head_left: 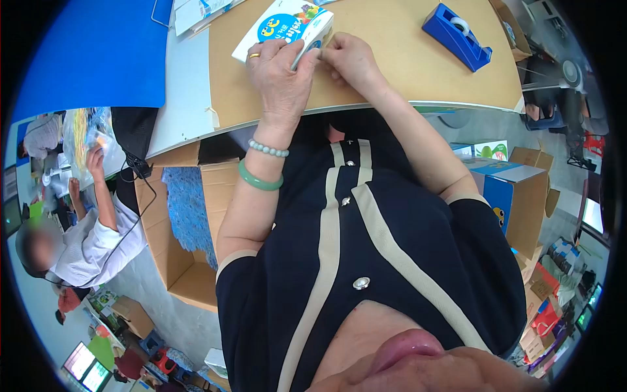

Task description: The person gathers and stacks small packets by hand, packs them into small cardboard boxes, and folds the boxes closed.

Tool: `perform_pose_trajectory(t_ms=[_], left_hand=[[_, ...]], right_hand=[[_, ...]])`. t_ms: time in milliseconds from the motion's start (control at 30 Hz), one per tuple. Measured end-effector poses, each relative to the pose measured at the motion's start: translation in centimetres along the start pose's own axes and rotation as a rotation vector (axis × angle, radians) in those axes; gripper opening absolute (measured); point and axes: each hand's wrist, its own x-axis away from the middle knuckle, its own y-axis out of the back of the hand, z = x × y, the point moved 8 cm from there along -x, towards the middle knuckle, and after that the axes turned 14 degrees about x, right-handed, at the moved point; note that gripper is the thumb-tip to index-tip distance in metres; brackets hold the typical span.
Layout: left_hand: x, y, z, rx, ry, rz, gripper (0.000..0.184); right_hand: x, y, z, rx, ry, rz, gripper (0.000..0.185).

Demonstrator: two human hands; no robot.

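Observation:
A white box with blue print and fruit pictures lies tilted on the tan tabletop. My left hand, with a gold ring, rests over the near side of the box and grips its edge between thumb and fingers. Beside the box's right end is my right hand, its fingers pinched together close to my left thumb. What those fingers hold, if anything, is too small to make out. A blue tape dispenser with a roll of tape stands to the right.
A blue panel covers the left side. An open cardboard box with blue material is below the table's left part. Another person works at far left. Cartons stand at right; papers lie at the table's back left.

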Motion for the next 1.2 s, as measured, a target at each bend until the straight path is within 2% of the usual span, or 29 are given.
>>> perform_pose_trajectory(t_ms=[33,133,167,233,267,300,333,367,400,433,467,533,600,667,867,967,1033,1067,1133,1167,1200], left_hand=[[0.0,-0.2,-0.3,-0.070,-0.036,-0.027,0.012],[0.1,-0.3,-0.9,-0.200,-0.116,-0.089,0.011],[0.0,-0.2,-0.9,-0.202,-0.132,-0.095,0.011],[0.0,-0.7,-1.1,-0.176,-0.183,-0.090,0.013],[0.1,-0.8,-0.8,-0.219,-0.187,-0.084,0.012],[0.4,-0.8,-0.8,-0.239,-0.203,-0.072,0.012],[0.4,-0.8,-1.0,-0.160,-0.173,-0.049,0.010],[0.6,-0.6,-1.1,-0.082,-0.146,-0.020,0.008],[0.8,-0.3,-0.6,0.012,-0.051,0.042,0.009],[1.0,0.2,-0.6,0.016,-0.031,0.072,0.013],[1.0,1.0,-0.7,0.009,-0.005,0.102,0.018],[2.6,3.3,0.9,-0.253,-0.055,0.018,0.035],[5.2,3.5,4.7,0.612,0.593,-0.056,0.053],[6.8,3.5,5.6,0.793,0.775,0.139,0.058],[6.2,2.4,3.5,0.885,0.735,0.199,0.054],[6.2,0.5,1.0,0.919,0.708,0.268,0.055],[5.5,-2.1,-3.1,1.135,0.734,0.378,0.052],[5.2,-3.0,-5.0,1.140,0.734,0.389,0.052],[4.3,-4.9,-10.2,1.323,0.617,0.492,0.052],[4.0,-5.9,-11.7,1.327,0.621,0.510,0.052],[3.3,-6.7,-14.0,1.297,0.508,0.571,0.052]], right_hand=[[-0.1,-0.2,-0.3,-0.003,0.001,-0.006,0.010],[1.3,2.6,2.3,0.549,0.426,-0.739,0.014],[0.8,3.2,2.9,0.550,0.426,-0.748,0.014],[2.8,5.0,6.6,0.413,0.863,-0.981,0.021],[2.7,4.1,8.6,0.430,1.028,-0.963,0.023],[1.1,2.9,10.5,0.549,1.069,-0.815,0.024],[0.8,1.6,12.4,0.755,1.053,-0.680,0.024],[-1.7,-0.1,12.9,0.826,0.886,-0.325,0.026],[-2.6,-1.0,12.5,0.768,0.847,-0.181,0.031],[-2.9,-2.0,12.5,0.915,0.945,-0.139,0.037],[-1.6,-1.1,12.5,0.906,0.814,0.003,0.052],[-1.1,-1.9,11.2,0.722,0.803,0.090,0.070],[3.4,-0.4,9.9,0.970,0.755,0.131,0.081],[4.4,-0.8,8.9,0.982,0.746,0.088,0.079],[6.8,0.0,7.3,0.936,0.837,-0.121,0.068],[9.6,2.4,5.8,0.999,0.779,-0.119,0.063],[12.8,5.5,4.5,1.003,0.751,-0.154,0.054],[15.1,7.8,4.0,0.969,0.751,-0.197,0.048],[20.3,13.2,2.9,0.990,0.702,-0.354,0.041],[23.2,16.3,1.9,0.950,0.625,-0.412,0.042],[26.4,19.2,1.1,0.909,0.542,-0.473,0.043]])
